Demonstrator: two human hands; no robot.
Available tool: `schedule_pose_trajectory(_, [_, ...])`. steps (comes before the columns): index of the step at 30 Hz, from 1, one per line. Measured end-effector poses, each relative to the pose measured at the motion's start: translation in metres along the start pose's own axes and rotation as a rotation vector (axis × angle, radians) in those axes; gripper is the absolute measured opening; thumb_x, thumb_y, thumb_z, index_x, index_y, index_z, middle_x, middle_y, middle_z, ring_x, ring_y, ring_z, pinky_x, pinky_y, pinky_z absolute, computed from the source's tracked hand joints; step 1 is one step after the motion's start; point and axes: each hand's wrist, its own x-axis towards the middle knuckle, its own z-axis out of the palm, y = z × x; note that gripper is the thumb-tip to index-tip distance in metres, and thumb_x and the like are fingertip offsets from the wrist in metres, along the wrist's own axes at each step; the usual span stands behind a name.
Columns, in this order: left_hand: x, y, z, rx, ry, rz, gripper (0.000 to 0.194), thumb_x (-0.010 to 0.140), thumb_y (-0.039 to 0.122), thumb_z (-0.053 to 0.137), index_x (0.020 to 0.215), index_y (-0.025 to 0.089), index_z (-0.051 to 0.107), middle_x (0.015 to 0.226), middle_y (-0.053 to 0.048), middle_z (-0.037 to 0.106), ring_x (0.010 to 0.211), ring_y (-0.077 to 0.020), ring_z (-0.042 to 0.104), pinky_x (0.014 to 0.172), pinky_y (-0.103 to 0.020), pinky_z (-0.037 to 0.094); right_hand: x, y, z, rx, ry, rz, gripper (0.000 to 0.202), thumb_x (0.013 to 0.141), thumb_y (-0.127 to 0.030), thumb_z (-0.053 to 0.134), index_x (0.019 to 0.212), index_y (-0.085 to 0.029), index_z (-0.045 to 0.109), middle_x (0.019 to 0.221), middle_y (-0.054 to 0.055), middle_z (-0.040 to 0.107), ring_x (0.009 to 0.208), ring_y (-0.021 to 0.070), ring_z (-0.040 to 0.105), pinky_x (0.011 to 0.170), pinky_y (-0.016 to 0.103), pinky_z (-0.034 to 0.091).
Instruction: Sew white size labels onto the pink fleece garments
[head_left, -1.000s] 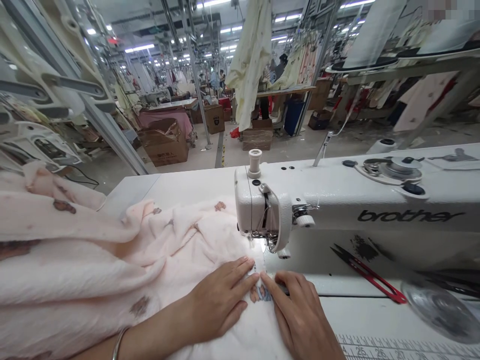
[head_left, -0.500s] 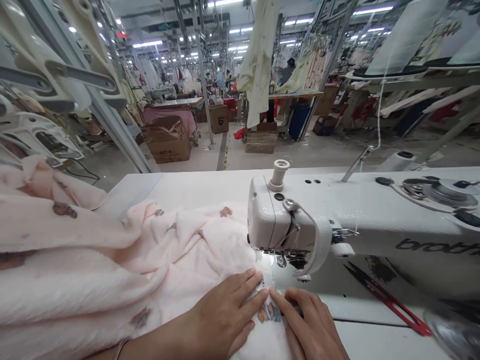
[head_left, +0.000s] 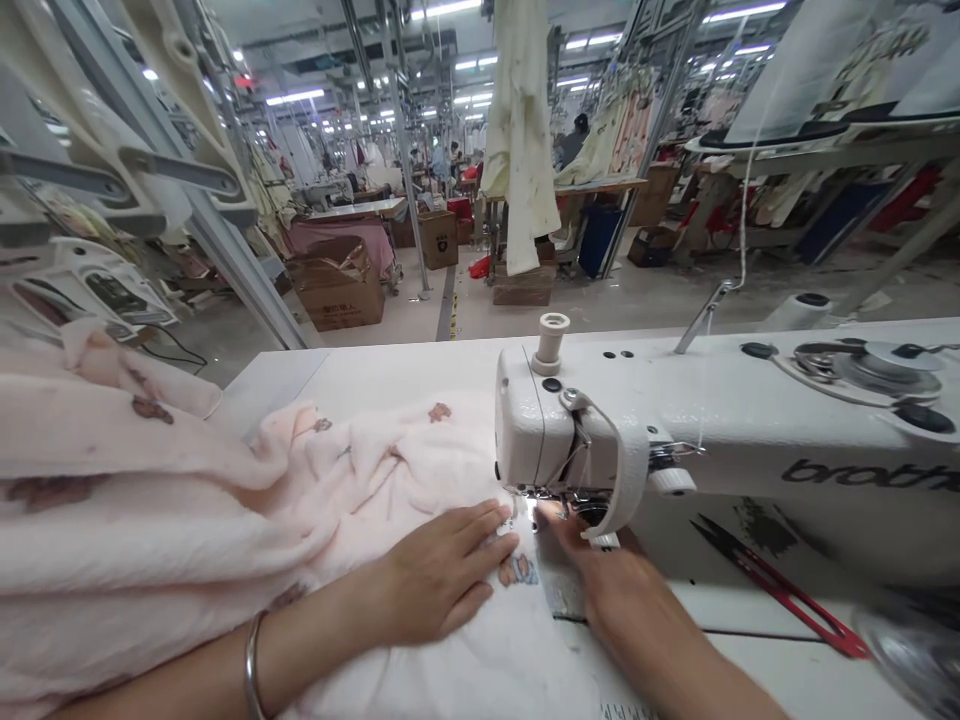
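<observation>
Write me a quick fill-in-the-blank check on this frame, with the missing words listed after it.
1. One hand, resting on the fabric, is the ____ hand.
2. The other hand, fingers under the head of the sewing machine, is the ____.
3. The snips have ____ handles.
4. The machine's lettering begins with ____.

Missing: left; right; red; b.

Your left hand [head_left: 439,575] lies spread on the pale pink fabric [head_left: 382,470], just beside a small bear print [head_left: 519,570]. Your right hand [head_left: 592,555] reaches under the head of the white sewing machine [head_left: 525,420], fingertips partly hidden. Red-handled snips [head_left: 787,597] lie on the table [head_left: 405,365] to your right; a cardboard box [head_left: 341,295] stands beyond.
</observation>
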Motion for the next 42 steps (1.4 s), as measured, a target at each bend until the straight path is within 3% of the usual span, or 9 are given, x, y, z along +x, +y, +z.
schedule_pose_trajectory(2, [0.000, -0.001, 0.001, 0.004, -0.006, -0.002, 0.049, 0.090, 0.020, 0.042, 0.137, 0.009, 0.032, 0.140, -0.019, 0.040, 0.137, -0.0269, 0.027, 0.109, -0.043, 0.034, -0.014, -0.018, -0.008, -0.021, -0.011, -0.038, 0.062, 0.078, 0.006, 0.026, 0.132, -0.019, 0.046, 0.120, 0.008, 0.059, 0.114, 0.0203, 0.051, 0.090, 0.036, 0.047])
schedule_pose_trajectory(6, [0.001, -0.003, 0.004, -0.002, 0.003, 0.007, 0.051, 0.090, 0.020, 0.042, 0.138, 0.009, 0.030, 0.142, -0.019, 0.037, 0.137, -0.0269, 0.026, 0.110, -0.044, 0.033, -0.020, -0.034, -0.011, -0.070, 0.004, -0.084, 0.066, 0.073, 0.011, 0.031, 0.132, -0.014, 0.047, 0.125, 0.012, 0.054, 0.119, 0.0244, 0.045, 0.091, 0.040, 0.046])
schedule_pose_trajectory(13, [0.004, -0.006, 0.004, -0.024, -0.008, 0.007, 0.051, 0.090, 0.020, 0.042, 0.138, 0.009, 0.029, 0.142, -0.018, 0.036, 0.138, -0.0253, 0.023, 0.112, -0.042, 0.030, -0.013, -0.027, -0.006, -0.022, -0.007, -0.042, 0.071, 0.068, 0.013, 0.028, 0.130, -0.015, 0.049, 0.122, 0.011, 0.054, 0.112, 0.0240, 0.047, 0.085, 0.040, 0.050])
schedule_pose_trajectory(22, [0.003, -0.009, 0.006, -0.003, 0.014, 0.021, 0.049, 0.092, 0.020, 0.041, 0.138, 0.008, 0.030, 0.142, -0.018, 0.035, 0.137, -0.0237, 0.024, 0.112, -0.041, 0.030, -0.012, -0.030, -0.014, -0.005, 0.023, -0.018, 0.068, 0.071, 0.012, 0.026, 0.126, -0.017, 0.053, 0.124, 0.011, 0.052, 0.112, 0.0227, 0.049, 0.084, 0.039, 0.052])
schedule_pose_trajectory(34, [0.011, -0.019, 0.004, -0.004, 0.024, -0.030, 0.038, 0.092, 0.020, 0.041, 0.129, 0.014, 0.041, 0.132, -0.015, 0.047, 0.127, -0.0247, 0.040, 0.107, -0.042, 0.037, -0.013, -0.029, -0.011, -0.038, 0.055, -0.007, 0.064, 0.073, 0.011, 0.025, 0.124, -0.015, 0.054, 0.117, 0.012, 0.058, 0.103, 0.0254, 0.057, 0.076, 0.042, 0.056])
schedule_pose_trajectory(42, [0.012, -0.024, 0.009, -0.012, 0.060, -0.067, 0.038, 0.092, 0.022, 0.040, 0.130, 0.015, 0.042, 0.130, -0.015, 0.048, 0.121, -0.0250, 0.044, 0.102, -0.043, 0.041, -0.015, -0.033, -0.019, -0.036, 0.056, -0.014, 0.062, 0.072, 0.009, 0.027, 0.124, -0.012, 0.052, 0.122, 0.013, 0.056, 0.116, 0.0237, 0.051, 0.087, 0.038, 0.054])
